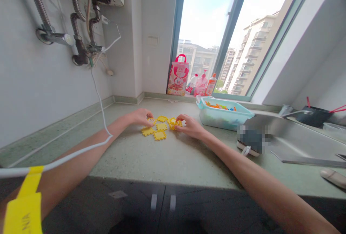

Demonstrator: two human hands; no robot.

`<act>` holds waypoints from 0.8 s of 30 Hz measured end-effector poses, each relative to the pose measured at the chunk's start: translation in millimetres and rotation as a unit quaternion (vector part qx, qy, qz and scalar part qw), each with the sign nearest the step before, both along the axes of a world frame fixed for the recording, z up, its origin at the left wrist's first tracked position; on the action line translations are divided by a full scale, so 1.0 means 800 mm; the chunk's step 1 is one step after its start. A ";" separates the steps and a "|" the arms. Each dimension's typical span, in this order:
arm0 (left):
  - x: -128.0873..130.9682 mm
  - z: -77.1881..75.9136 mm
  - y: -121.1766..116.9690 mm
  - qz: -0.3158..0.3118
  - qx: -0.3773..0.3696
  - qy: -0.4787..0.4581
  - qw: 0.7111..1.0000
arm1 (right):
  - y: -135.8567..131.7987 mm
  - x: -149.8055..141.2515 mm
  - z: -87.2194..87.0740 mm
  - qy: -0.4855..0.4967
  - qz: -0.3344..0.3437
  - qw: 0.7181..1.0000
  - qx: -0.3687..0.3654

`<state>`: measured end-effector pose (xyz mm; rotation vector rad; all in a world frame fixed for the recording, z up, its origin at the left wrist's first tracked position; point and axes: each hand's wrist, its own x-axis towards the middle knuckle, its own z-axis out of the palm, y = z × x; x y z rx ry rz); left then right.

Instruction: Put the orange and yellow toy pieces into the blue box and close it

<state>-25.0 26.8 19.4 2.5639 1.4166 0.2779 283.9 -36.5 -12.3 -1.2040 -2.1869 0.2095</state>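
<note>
Several flat yellow interlocking pieces (pixel 161 127) with notched edges lie close together on the countertop between my hands. My left hand (pixel 141 117) is at the left of the group, thumb and fingers closed around the edge of a yellow piece (pixel 151 121). Across from it, my right hand (pixel 191 127) pinches another yellow piece (pixel 173 122) at the right of the group; the fingers partly hide it. One piece (pixel 160 135) lies at the front, and another (pixel 147 131) lies just below my left fingertips. Whether the held pieces are joined to their neighbours, I cannot tell.
A light-blue basin (pixel 223 115) with colourful pieces stands right of my right hand. Beyond it are a blurred dark object (pixel 250 141) and a metal sink (pixel 305 144). A white cable (pixel 78 153) crosses over my left forearm. Bottles (pixel 201 85) and a bag (pixel 178 79) line the windowsill.
</note>
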 end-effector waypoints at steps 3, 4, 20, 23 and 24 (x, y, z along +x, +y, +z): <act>0.002 0.002 -0.004 0.009 0.008 0.008 1.000 | 0.002 -0.004 -0.004 -0.043 0.013 0.999 -0.018; 0.003 0.003 -0.006 0.013 0.013 0.010 1.000 | 0.002 -0.005 -0.004 -0.047 0.009 0.999 -0.021; 0.051 -0.011 -0.030 -0.052 -0.004 -0.058 0.997 | -0.018 0.023 0.024 -0.024 0.076 0.995 -0.054; 0.045 -0.012 -0.025 -0.052 -0.014 -0.056 0.997 | -0.021 0.029 0.030 0.008 0.085 0.995 -0.043; 0.043 -0.012 -0.023 -0.054 -0.016 -0.054 0.997 | -0.021 0.030 0.031 0.021 0.087 0.995 -0.039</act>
